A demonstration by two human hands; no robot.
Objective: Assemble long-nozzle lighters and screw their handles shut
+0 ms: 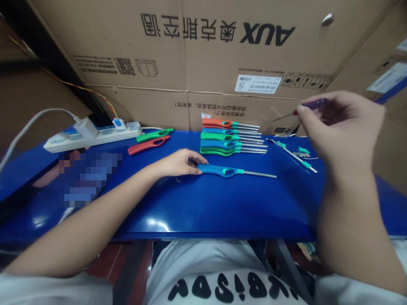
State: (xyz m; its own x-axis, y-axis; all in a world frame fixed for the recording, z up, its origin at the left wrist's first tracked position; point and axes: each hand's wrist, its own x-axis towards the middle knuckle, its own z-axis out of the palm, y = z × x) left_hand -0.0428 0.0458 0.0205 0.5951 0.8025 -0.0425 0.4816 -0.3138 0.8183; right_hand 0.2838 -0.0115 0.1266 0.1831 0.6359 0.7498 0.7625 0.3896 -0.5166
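Observation:
My left hand (186,163) pinches the handle end of a blue long-necked lighter (216,170), which lies on the blue table with its metal tube pointing right. Raised above the table's right side, my right hand (346,123) grips a screwdriver (314,104) by its dark purple handle, the thin shaft pointing left. Behind the blue lighter lies a row of several more lighters (219,136) in orange, blue and green, their tubes also to the right. Left of them are a green handle shell (155,135) and a red handle shell (149,145), with no tubes showing.
At the back left stands a white power strip (104,136) with a plugged-in charger (85,128) and cables. Loose metal tubes and teal parts (305,164) lie at the right. A large cardboard sheet (190,55) walls off the back. The table's front edge (222,235) runs near my body.

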